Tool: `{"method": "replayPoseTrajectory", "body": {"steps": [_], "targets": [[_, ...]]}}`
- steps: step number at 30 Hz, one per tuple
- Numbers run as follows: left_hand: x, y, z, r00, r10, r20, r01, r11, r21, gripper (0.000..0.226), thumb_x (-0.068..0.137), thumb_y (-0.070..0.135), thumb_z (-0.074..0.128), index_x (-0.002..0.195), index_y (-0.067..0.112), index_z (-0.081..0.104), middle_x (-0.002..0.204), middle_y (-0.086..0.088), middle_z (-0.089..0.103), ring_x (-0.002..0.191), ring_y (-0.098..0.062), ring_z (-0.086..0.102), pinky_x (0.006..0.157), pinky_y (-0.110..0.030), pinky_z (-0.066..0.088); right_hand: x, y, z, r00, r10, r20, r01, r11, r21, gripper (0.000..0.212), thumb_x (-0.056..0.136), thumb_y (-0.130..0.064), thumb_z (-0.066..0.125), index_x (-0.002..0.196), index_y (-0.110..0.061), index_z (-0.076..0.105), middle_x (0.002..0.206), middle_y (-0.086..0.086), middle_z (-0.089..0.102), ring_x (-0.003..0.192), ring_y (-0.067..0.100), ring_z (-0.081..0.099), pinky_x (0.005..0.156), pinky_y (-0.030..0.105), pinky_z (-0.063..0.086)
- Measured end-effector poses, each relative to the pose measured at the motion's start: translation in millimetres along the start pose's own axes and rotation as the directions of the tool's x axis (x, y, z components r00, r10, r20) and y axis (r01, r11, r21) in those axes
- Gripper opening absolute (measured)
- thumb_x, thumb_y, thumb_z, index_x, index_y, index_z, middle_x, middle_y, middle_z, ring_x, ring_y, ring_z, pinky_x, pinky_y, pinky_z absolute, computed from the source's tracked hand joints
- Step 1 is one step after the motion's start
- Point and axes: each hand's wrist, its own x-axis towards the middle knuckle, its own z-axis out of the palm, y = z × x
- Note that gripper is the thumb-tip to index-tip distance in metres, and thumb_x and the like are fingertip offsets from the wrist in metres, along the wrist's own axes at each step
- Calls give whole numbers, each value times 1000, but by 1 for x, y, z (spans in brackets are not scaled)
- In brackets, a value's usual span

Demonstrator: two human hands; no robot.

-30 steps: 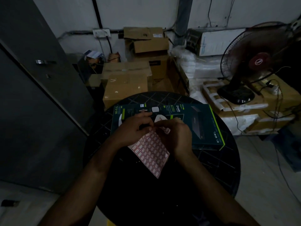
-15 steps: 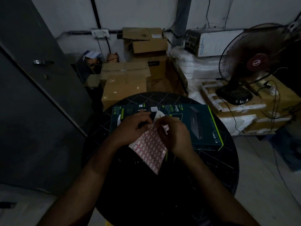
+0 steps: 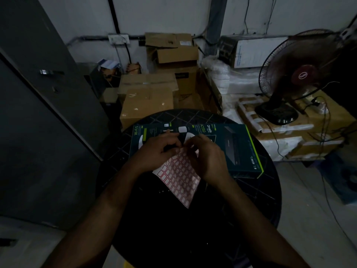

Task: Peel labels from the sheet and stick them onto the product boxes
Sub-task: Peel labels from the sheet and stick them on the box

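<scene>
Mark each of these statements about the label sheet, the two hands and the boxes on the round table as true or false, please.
1. Both hands, left hand and right hand, hold the label sheet. True.
2. The label sheet has blue borders. False: they are red.
3. The dark green product box lies flat on the round table. True.
4. The fan stands on the round table. False: it stands on cartons to the right.
</scene>
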Motion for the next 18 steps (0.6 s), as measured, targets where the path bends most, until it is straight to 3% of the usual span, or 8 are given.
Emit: {"method": "replayPoseTrajectory", "body": {"steps": [3,5,7,10,13,16,18], "targets": [[-2,7,-3,999,36,-11,-36,999,-6,10,95,26,62,98,20,70,133,2,60,122,14,37,103,-2,22,1,3,-10,997,22,77,-29,996,87,13,92,-26,61,103,-21,66,105,-2,59,88,17,63,71,40,55],[-2,11,-6,999,49,1,-49,999,11,10,95,22,61,96,17,70,126,1,63,110,18,38,95,7,21,2,4,-14,988,16,156,-33,993,111,23,92,-38,52,104,-21,61,106,-2,52,87,15,60,71,40,53],[-1,14,-9,999,44,24,-45,999,30,9,95,20,62,96,16,70,127,1,62,112,11,43,92,4,28,3,6,-15,977,25,214,-52,991,120,28,93,-44,43,101,-21,57,105,-2,48,84,15,56,70,41,50],[0,16,-10,998,44,45,-47,997,53,10,95,19,61,98,14,70,130,-2,60,115,4,42,81,10,22,3,9,-13,976,16,219,-43,992,118,26,95,-42,41,100,-20,54,103,-1,48,83,17,54,72,46,50],[-1,13,-11,997,47,56,-51,996,69,10,95,20,60,98,16,69,135,3,58,121,12,35,82,9,20,3,11,-12,977,46,210,-66,994,91,23,100,-37,45,101,-18,56,102,-1,52,85,17,55,75,49,51],[-1,9,-10,997,28,70,-34,996,78,10,96,22,59,97,19,68,147,6,48,127,12,23,94,-8,25,5,12,-13,974,97,203,-125,984,126,34,94,-49,37,100,-22,58,102,-3,57,87,15,61,76,48,54],[-1,8,-10,998,5,68,-10,997,76,10,97,21,58,95,19,67,148,5,47,132,7,26,98,-17,26,6,15,-15,978,100,181,-128,981,148,32,90,-50,36,96,-26,57,102,-5,57,87,14,61,76,46,55]]}}
